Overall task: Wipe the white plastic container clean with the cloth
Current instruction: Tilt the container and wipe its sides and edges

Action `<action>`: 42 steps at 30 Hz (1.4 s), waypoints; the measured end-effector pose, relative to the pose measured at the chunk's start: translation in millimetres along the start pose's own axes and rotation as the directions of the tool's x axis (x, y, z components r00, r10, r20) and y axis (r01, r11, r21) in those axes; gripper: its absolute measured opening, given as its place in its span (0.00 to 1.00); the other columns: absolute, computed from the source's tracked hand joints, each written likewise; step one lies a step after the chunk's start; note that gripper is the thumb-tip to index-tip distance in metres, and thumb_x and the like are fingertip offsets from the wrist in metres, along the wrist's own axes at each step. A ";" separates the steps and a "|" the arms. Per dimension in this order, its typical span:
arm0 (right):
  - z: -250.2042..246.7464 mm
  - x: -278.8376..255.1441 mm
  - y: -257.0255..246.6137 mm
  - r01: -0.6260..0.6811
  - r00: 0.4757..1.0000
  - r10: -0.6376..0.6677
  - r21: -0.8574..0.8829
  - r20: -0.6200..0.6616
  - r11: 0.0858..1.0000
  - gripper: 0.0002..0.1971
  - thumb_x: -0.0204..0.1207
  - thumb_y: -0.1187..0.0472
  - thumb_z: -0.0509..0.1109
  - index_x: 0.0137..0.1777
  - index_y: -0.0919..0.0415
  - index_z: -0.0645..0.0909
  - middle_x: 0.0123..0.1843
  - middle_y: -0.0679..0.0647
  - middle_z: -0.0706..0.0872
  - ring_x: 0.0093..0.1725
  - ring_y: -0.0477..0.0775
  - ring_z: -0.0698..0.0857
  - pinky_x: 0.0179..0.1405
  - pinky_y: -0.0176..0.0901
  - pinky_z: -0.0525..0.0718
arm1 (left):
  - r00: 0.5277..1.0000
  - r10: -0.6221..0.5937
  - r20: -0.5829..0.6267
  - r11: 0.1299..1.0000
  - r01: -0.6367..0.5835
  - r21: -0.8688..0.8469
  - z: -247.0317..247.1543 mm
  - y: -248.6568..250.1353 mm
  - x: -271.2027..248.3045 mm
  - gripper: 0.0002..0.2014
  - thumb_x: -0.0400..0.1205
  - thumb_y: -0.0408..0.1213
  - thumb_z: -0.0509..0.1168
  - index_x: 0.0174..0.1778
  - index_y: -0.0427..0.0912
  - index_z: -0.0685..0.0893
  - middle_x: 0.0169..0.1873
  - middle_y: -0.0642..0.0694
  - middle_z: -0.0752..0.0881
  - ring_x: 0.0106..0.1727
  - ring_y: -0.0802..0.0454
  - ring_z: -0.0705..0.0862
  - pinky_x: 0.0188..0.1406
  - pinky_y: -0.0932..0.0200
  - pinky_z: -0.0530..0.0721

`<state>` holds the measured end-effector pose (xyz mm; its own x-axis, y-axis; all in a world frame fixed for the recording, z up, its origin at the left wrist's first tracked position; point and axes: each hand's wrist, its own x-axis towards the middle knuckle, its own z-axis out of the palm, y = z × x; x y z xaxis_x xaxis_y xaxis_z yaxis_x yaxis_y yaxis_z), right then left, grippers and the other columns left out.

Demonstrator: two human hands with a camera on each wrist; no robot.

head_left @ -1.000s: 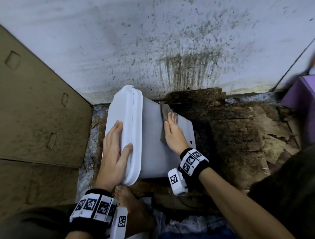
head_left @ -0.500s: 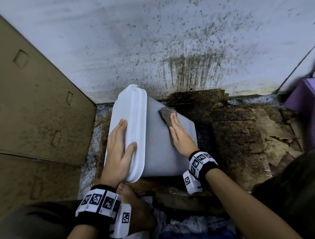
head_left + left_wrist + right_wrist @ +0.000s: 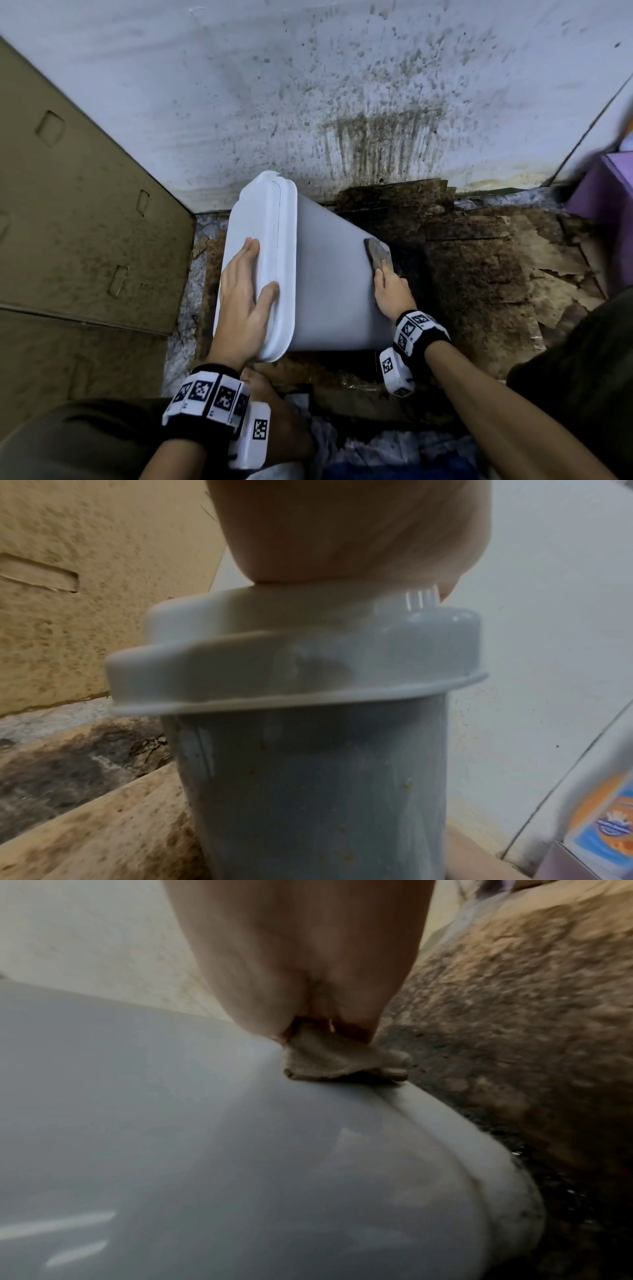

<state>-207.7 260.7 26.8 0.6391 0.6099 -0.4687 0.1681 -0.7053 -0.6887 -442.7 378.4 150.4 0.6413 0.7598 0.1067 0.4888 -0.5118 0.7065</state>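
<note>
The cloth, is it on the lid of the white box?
No, the cloth is under the right hand at the bottom end of the white container, far from the lid.

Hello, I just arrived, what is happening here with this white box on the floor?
A person is cleaning a white plastic container that lies on its side on dirty cardboard by a stained wall. The left hand rests flat on the lid end, steadying it. The right hand presses a grey-brown cloth against the container's side, near its bottom edge. Brown specks show on the side facing the left wrist camera.
</note>
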 end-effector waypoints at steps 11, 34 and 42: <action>26.5 -92.3 -90.8 0.385 0.782 -0.510 -0.366 -0.359 0.848 0.18 0.85 0.53 0.61 0.57 0.63 0.88 0.39 0.63 0.89 0.41 0.63 0.86 0.39 0.51 0.83 | 1.000 -0.028 -0.006 1.000 0.028 0.004 1.8 9.5 0.7 0.36 0.81 0.56 0.53 0.87 0.46 0.61 0.87 0.49 0.62 0.86 0.56 0.56 0.87 0.46 0.57; 61.7 -50.1 10.2 0.321 0.945 -0.277 0.340 -0.171 0.884 0.26 0.92 0.62 0.52 0.89 0.57 0.55 0.90 0.50 0.56 0.89 0.44 0.53 0.86 0.32 0.46 | 0.999 -0.044 -0.014 0.999 0.044 -0.012 -0.3 0.9 0.4 0.36 0.81 0.54 0.53 0.85 0.44 0.62 0.85 0.47 0.63 0.85 0.52 0.57 0.86 0.47 0.56; 56.9 -42.7 64.6 0.002 0.989 0.059 0.407 -0.136 0.914 0.26 0.92 0.57 0.49 0.89 0.53 0.55 0.90 0.57 0.57 0.89 0.57 0.57 0.88 0.46 0.51 | 0.999 -0.040 -0.014 0.999 0.040 0.002 1.9 9.4 2.3 0.36 0.80 0.54 0.53 0.86 0.44 0.62 0.86 0.48 0.63 0.83 0.53 0.59 0.85 0.44 0.58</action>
<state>-266.8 209.7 -29.2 0.7436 0.5129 -0.4288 -0.1505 -0.4965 -0.8549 -435.5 374.7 155.9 0.6126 0.7855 0.0878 0.5153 -0.4812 0.7092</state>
